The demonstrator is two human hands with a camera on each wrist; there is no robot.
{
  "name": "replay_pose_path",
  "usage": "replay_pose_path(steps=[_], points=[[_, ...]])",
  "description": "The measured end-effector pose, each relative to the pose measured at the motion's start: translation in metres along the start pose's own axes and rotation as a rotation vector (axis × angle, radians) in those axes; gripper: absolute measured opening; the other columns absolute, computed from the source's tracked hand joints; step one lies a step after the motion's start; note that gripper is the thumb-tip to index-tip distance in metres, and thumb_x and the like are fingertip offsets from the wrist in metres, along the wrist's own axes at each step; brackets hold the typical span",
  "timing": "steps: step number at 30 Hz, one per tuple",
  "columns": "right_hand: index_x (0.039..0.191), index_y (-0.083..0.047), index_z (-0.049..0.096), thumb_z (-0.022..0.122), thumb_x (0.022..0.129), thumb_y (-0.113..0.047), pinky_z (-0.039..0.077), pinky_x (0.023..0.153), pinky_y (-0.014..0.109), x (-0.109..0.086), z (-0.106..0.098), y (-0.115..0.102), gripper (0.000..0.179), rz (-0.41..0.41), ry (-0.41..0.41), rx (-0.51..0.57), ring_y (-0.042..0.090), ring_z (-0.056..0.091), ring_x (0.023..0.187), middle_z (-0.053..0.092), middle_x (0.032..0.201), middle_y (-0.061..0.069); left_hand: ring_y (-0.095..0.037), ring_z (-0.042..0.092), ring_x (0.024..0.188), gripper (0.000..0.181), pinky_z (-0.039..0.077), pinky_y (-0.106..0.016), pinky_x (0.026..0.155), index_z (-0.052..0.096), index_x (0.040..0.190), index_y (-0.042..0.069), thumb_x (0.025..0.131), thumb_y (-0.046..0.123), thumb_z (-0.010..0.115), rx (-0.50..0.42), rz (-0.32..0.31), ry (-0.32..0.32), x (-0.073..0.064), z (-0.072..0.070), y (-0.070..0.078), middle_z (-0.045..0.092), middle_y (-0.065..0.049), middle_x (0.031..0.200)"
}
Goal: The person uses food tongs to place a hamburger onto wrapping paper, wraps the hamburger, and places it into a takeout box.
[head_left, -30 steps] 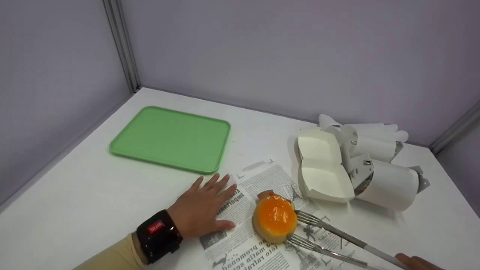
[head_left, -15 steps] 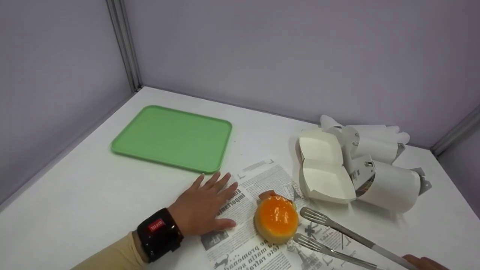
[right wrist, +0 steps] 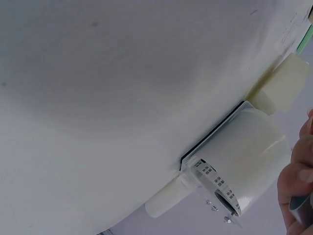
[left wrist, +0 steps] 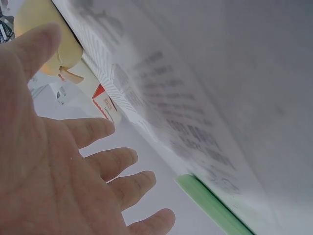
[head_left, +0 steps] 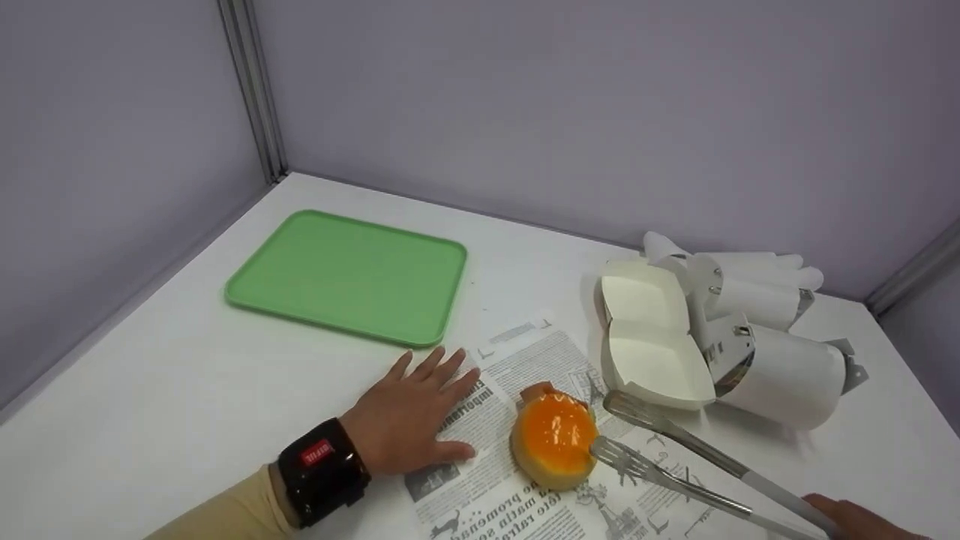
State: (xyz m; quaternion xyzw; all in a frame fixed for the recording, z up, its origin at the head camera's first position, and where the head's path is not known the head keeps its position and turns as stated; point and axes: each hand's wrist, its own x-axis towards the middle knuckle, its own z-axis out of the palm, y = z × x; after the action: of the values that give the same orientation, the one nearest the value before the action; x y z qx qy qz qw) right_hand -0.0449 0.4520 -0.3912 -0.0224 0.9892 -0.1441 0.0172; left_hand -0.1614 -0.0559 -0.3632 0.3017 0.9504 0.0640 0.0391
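The left hand (head_left: 405, 424) has its fingers spread wide, palm down over the edge of the paper (head_left: 469, 491). The right hand (head_left: 859, 517) grips the tongs (head_left: 705, 451), their tips apart, one overlapping the cake (head_left: 556, 442); I cannot tell whether they touch. The cake sits on the paper, between left hand and tongs. Behind are the tray (head_left: 349, 277) and the open box (head_left: 654, 364), on the table (head_left: 165, 397)

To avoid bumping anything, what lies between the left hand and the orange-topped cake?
Only printed paper shows between left hand and cake, in the head view.

Tongs (head_left: 706, 451) in right hand (head_left: 859, 520)
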Motion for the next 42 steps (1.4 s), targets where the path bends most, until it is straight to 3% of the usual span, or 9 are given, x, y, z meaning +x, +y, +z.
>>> replay_pose_path(steps=[5,10,12,18,26,32,38,42], points=[[0.125,-0.012,0.067,0.075,0.086,-0.052,0.056,0.058,0.033,0.007,-0.007,-0.019,0.056,0.057,0.032,-0.011,0.004,0.065,0.068,0.074,0.097,0.002,-0.032,0.023,0.156,0.088,0.021,-0.058,0.125,0.033,0.159,0.019,0.09,0.066,0.06,0.01,0.002,-0.002,-0.001,-0.001,0.002,0.024,-0.009,0.168],[0.118,-0.014,0.07,0.081,0.085,-0.039,0.05,0.052,0.025,0.01,-0.008,-0.038,0.043,-0.088,0.214,-0.036,-0.005,0.057,0.063,0.074,0.09,-0.002,-0.031,0.025,0.156,0.088,0.024,-0.058,0.124,0.033,0.159,0.018,0.09,0.066,0.061,0.02,0.016,0.005,-0.002,-0.001,0.004,0.026,-0.01,0.168],[0.118,-0.014,0.07,0.081,0.085,-0.038,0.048,0.052,0.024,0.013,-0.008,-0.043,0.043,-0.106,0.252,-0.053,-0.005,0.055,0.063,0.074,0.091,-0.001,-0.032,0.026,0.155,0.089,0.025,-0.058,0.123,0.033,0.159,0.018,0.09,0.066,0.06,0.025,0.022,0.007,-0.003,-0.001,0.005,0.026,-0.01,0.168],[0.124,-0.013,0.068,0.079,0.086,-0.044,0.052,0.057,0.029,0.027,-0.007,-0.052,0.05,-0.066,0.219,-0.09,0.003,0.061,0.067,0.076,0.099,0.004,-0.032,0.025,0.156,0.089,0.024,-0.058,0.123,0.033,0.16,0.018,0.09,0.066,0.06,0.024,0.029,0.001,-0.003,-0.001,0.005,0.025,-0.01,0.168],[0.115,-0.011,0.072,0.086,0.079,-0.028,0.05,0.053,0.028,0.043,-0.002,-0.072,0.042,-0.211,0.382,-0.083,-0.002,0.055,0.064,0.075,0.089,0.0,-0.032,0.025,0.155,0.089,0.024,-0.057,0.124,0.032,0.16,0.019,0.09,0.066,0.06,0.031,0.033,0.002,-0.004,0.0,0.007,0.025,-0.01,0.168],[0.122,-0.01,0.071,0.083,0.083,-0.028,0.049,0.058,0.031,0.054,-0.003,-0.088,0.045,-0.178,0.355,-0.054,0.001,0.051,0.067,0.072,0.09,-0.002,-0.032,0.028,0.154,0.089,0.026,-0.057,0.123,0.033,0.159,0.019,0.089,0.067,0.06,0.043,0.044,0.007,-0.004,0.001,0.009,0.027,-0.01,0.167],[0.128,-0.008,0.068,0.076,0.091,-0.037,0.054,0.066,0.04,0.061,-0.005,-0.108,0.048,-0.099,0.256,-0.033,0.014,0.057,0.074,0.073,0.097,0.003,-0.031,0.026,0.155,0.09,0.024,-0.057,0.124,0.031,0.16,0.02,0.09,0.069,0.058,0.041,0.045,-0.01,-0.004,0.001,0.009,0.025,-0.009,0.168],[0.128,-0.009,0.067,0.074,0.092,-0.035,0.053,0.063,0.038,0.068,-0.004,-0.12,0.044,-0.147,0.278,-0.033,0.013,0.057,0.073,0.073,0.096,0.004,-0.031,0.025,0.155,0.09,0.024,-0.056,0.124,0.03,0.16,0.021,0.09,0.07,0.056,0.049,0.04,-0.022,-0.004,0.0,0.009,0.024,-0.009,0.168]])
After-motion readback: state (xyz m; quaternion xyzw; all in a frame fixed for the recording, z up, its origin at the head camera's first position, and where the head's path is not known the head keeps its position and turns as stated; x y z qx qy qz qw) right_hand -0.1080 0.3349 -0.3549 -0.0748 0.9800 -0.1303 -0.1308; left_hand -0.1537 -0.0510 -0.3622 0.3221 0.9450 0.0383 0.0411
